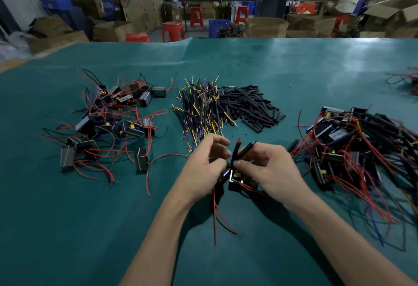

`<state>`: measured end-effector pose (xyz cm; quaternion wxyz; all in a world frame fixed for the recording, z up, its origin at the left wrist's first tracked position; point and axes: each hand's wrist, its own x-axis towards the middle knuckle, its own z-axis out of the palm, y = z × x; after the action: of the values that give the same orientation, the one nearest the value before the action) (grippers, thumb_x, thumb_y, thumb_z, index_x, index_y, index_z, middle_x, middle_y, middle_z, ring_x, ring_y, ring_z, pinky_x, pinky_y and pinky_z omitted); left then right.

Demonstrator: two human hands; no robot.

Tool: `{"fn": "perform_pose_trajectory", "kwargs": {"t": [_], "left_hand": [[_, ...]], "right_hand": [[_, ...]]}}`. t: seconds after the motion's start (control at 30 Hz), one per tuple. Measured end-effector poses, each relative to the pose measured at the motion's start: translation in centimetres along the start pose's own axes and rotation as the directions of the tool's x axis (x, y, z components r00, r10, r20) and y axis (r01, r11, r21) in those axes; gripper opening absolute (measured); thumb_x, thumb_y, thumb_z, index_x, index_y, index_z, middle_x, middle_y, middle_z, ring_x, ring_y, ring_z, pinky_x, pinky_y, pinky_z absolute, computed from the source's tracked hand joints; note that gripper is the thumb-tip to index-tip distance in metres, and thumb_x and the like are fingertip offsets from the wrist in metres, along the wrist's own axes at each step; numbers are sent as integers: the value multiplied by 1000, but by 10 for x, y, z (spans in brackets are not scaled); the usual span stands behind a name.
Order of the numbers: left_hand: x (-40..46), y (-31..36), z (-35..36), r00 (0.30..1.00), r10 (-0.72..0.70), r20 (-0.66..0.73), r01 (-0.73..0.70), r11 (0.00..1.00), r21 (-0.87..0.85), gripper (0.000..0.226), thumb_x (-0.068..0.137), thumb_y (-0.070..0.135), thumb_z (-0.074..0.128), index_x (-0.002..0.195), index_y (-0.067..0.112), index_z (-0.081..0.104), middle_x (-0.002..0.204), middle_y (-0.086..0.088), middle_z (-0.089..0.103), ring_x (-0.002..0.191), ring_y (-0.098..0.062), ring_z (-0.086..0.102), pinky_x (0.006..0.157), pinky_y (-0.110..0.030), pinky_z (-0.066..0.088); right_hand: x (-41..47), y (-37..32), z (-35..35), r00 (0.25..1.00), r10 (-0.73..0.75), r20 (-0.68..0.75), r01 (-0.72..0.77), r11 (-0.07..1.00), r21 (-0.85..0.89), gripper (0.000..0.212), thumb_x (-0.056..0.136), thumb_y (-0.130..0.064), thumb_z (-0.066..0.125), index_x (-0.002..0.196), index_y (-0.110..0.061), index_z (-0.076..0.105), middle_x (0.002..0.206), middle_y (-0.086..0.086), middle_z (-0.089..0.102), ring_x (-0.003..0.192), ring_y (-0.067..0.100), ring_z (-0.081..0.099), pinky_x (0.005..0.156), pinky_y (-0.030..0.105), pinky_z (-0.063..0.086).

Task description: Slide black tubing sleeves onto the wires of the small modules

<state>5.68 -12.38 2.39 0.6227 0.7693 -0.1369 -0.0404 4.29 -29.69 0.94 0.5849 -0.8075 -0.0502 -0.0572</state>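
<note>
Nearest the camera, two bare forearms reach forward over the green tabletop (67, 229), whose near stretch on either side of them carries only a few trailing red wires (220, 215). Just beyond, the left hand (201, 170) and the right hand (269, 170) meet over a small black module (235, 180) held slightly above the cloth. The left fingers (218, 142) are curled, pinching at the wires beside the module. The right thumb and fingers (243, 163) pinch a black tubing sleeve (235, 152) that stands nearly upright on a red wire, its red tip showing at the top; a second dark sleeved lead (248, 146) angles out to the right above the right hand.

To the left, well apart from the hands, lies a loose heap of modules with bare red wires (108, 118). To the right, near the right wrist, a denser tangle of modules with dark sleeved leads (352, 147) spreads toward the tabletop's right edge. Straight ahead of the hands sits a pile of yellow and purple wire pieces (201, 107), touching a stack of cut black tubing sleeves (251, 107) on its right.

Beyond these piles the green surface runs bare to its far edge (226, 38), with a few red wires at the far right edge (404, 80). Past that edge stand red stools (173, 31), cardboard boxes (113, 30) and blue crates (217, 26), with seated people at distant benches.
</note>
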Motion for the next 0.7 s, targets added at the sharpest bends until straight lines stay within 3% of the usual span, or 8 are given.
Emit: {"fn": "perform_pose_trajectory", "kwargs": {"t": [0.07,0.2,0.37,0.47,0.6,0.7], "left_hand": [[-4,-4,-15,1000,8,-1,-8,1000,19,46,83,-19,49,111,15,64,101,-6,70,95,-12,66,80,-19,52],[-21,-15,-29,1000,14,13,-15,996,84,42,84,-14,63,104,21,75,100,5,74,96,-14,68,89,-29,55],[-21,-16,-17,998,35,-50,-29,991,130,30,81,-4,76,94,23,80,93,6,64,77,-8,57,73,-28,51],[-20,-16,-5,991,29,-132,-10,989,148,22,79,0,78,90,19,80,88,5,60,63,-13,55,64,-36,52],[-19,-14,12,970,12,-244,32,984,177,19,76,2,76,79,21,72,64,-2,59,43,-11,54,51,-24,45],[-18,-11,20,959,46,-278,20,973,232,19,75,4,73,78,23,69,68,3,60,45,-4,51,53,-16,41]], "right_hand": [[1,1,0,1000,6,4,-6,1000,-7,12,84,-16,81,89,-25,76,80,1,77,70,23,72,66,42,60],[1,0,-1,999,25,27,-25,1000,3,10,86,-16,80,88,-26,76,78,0,76,61,16,66,53,29,51],[1,-3,-4,997,55,52,-59,996,61,10,86,-10,80,86,-19,75,75,4,74,59,18,64,54,31,52],[0,-4,-5,996,57,62,-62,995,76,10,85,-10,80,84,-18,76,73,4,73,59,18,65,55,31,53],[2,-5,-7,996,64,55,-67,997,50,9,85,-11,81,82,-17,76,73,9,73,58,22,65,57,38,55],[3,-4,-10,996,65,53,-67,997,38,10,84,-11,81,83,-20,78,74,6,75,62,21,68,64,40,57]]}}
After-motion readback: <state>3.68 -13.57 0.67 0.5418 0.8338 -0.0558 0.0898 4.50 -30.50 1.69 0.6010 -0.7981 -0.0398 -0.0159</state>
